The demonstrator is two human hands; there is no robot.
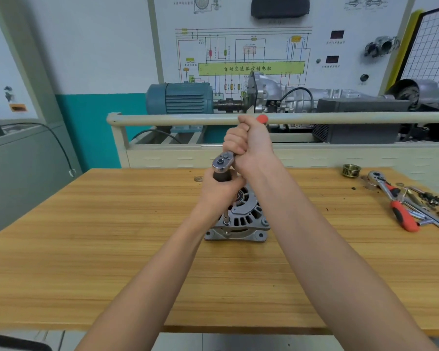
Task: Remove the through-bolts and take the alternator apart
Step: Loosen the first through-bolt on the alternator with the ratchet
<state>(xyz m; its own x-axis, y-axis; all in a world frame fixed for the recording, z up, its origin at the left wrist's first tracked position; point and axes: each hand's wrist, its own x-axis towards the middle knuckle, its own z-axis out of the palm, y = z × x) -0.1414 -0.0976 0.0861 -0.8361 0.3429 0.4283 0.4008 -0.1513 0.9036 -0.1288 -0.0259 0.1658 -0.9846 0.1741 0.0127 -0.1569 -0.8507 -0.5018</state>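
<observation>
Alternator on workbench, ratchet in both hands

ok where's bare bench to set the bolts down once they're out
Bare wood lies left of the alternator out to the bench edge, and along the near edge between the forearms. The far right is crowded: spare ratchet, pulley, loose bits.

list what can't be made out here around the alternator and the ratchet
- Head view: ratchet handle, all but its red tip wrapped by the right hand.
- Through-bolt head, covered by the socket extension.
- Grey ribbed alternator, upper part behind the left hand.
- Small loose parts at the right edge: too small.
</observation>
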